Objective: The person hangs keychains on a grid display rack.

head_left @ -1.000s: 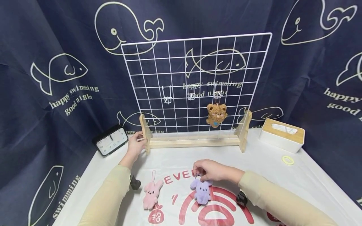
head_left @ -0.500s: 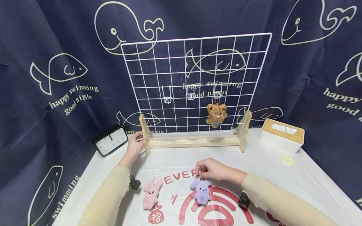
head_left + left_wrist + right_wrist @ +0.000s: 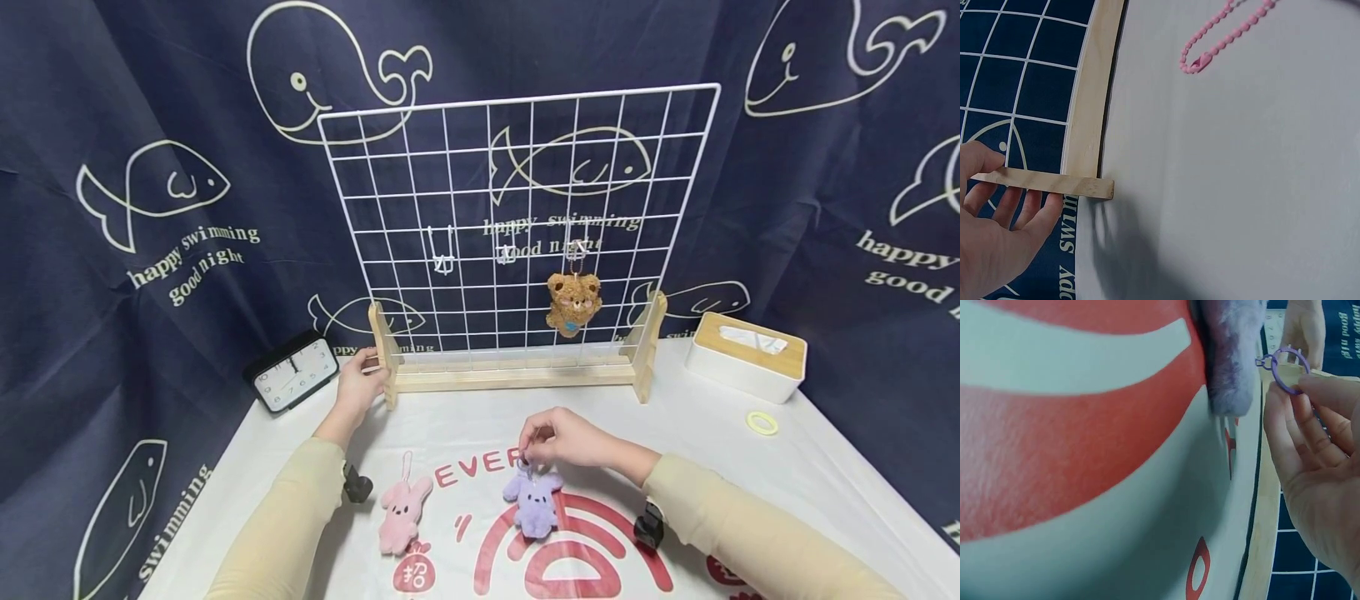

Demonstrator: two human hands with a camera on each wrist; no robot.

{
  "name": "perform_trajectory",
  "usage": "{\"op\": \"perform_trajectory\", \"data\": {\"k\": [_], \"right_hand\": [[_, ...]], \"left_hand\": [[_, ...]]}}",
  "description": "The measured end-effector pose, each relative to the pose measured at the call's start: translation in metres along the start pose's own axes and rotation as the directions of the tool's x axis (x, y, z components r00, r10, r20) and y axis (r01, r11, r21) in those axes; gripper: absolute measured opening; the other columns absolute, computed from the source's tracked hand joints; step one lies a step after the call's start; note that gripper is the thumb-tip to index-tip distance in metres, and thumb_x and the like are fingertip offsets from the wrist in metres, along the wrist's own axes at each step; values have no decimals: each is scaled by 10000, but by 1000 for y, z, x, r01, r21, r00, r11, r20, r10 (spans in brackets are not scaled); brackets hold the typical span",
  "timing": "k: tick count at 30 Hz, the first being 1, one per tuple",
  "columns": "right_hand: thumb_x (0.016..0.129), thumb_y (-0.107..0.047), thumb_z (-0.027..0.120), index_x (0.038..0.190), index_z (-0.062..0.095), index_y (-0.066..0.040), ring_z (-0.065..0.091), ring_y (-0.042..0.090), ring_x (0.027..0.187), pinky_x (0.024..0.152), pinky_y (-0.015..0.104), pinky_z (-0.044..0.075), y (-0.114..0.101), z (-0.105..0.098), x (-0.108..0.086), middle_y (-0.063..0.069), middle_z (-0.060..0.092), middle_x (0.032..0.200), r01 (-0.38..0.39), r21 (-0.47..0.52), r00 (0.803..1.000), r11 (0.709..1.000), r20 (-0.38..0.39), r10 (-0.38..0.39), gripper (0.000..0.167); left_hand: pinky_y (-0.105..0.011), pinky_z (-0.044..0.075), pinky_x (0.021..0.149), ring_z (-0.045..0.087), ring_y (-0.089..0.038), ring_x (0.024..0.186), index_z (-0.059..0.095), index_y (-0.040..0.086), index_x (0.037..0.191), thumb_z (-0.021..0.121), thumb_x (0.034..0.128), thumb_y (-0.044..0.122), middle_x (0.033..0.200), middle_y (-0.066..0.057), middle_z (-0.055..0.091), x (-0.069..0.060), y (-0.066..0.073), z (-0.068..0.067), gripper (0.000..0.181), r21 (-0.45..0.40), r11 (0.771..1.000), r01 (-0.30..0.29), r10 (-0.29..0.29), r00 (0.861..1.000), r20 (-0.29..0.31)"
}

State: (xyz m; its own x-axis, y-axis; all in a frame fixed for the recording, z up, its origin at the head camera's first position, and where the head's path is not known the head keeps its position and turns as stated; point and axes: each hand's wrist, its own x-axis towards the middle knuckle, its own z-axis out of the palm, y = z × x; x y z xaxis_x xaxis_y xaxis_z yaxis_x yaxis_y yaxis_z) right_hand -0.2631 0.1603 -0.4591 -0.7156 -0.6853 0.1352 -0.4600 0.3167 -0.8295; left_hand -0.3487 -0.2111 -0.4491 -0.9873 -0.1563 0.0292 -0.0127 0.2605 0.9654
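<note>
My left hand [image 3: 362,387] grips the left wooden support [image 3: 384,337] of a white wire grid rack; in the left wrist view, thumb and fingers lie on opposite sides of the wooden piece [image 3: 1060,182]. Between the thumb and fingers of my right hand [image 3: 567,437] is the purple ring [image 3: 1275,375] of a purple plush keychain [image 3: 536,507]. That plush is low over the white table, in front of the rack. A pink plush keychain [image 3: 402,518] with a pink bead chain [image 3: 1235,37] lies to its left. From the right hook hangs a brown bear keychain [image 3: 574,304].
Two bare white hooks, the left hook [image 3: 443,264] and the middle hook [image 3: 506,255], are on the grid. A black clock [image 3: 296,375] stands left of the rack. At right are a tissue box [image 3: 742,367] and a yellow ring [image 3: 762,423].
My right hand has shifted slightly up and right, drawing the purple ring up above the plush. The plush has risen a little. My left hand stays on the support.
</note>
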Motion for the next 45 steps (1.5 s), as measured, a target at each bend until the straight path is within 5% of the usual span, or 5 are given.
{"op": "perform_trajectory", "data": {"k": [6, 15, 26, 45], "right_hand": [[877, 27, 706, 927, 706, 45, 597, 81, 706, 658, 205, 528, -1, -2, 1, 144, 690, 803, 25, 108, 1000, 994, -17, -23, 53], [904, 37, 675, 963, 686, 93, 625, 90, 700, 624, 215, 545, -5, 0, 2, 215, 689, 832, -31, 260, 999, 965, -23, 39, 82], [907, 2, 700, 977, 692, 88, 656, 114, 748, 665, 252, 592, -19, -1, 5, 141, 707, 867, -60, 262, 993, 963, -85, 85, 111], [911, 39, 699, 991, 706, 87, 678, 123, 769, 726, 303, 633, -45, -19, 21, 167, 699, 903, 36, 209, 979, 977, -204, 8, 93]], "left_hand": [[-426, 567, 975, 561, -423, 1260, 488, 1, 1454, 602, 925, -11, 1371, -270, 535, 0, 0, 0, 541, 13, 1000, 11, -11, 1000, 1], [-443, 560, 986, 556, -428, 1264, 487, -2, 1453, 602, 928, -17, 1371, -275, 530, 0, 0, 0, 538, -2, 1000, 7, -7, 1000, 4], [-420, 573, 968, 568, -425, 1254, 501, -3, 1437, 600, 923, -22, 1368, -269, 542, -1, -1, 0, 524, -3, 1000, -2, 2, 1000, 1], [-456, 564, 982, 571, -420, 1252, 497, 14, 1448, 605, 930, 12, 1355, -262, 542, -1, 1, 1, 529, 34, 999, 1, -1, 1000, -13]]}}
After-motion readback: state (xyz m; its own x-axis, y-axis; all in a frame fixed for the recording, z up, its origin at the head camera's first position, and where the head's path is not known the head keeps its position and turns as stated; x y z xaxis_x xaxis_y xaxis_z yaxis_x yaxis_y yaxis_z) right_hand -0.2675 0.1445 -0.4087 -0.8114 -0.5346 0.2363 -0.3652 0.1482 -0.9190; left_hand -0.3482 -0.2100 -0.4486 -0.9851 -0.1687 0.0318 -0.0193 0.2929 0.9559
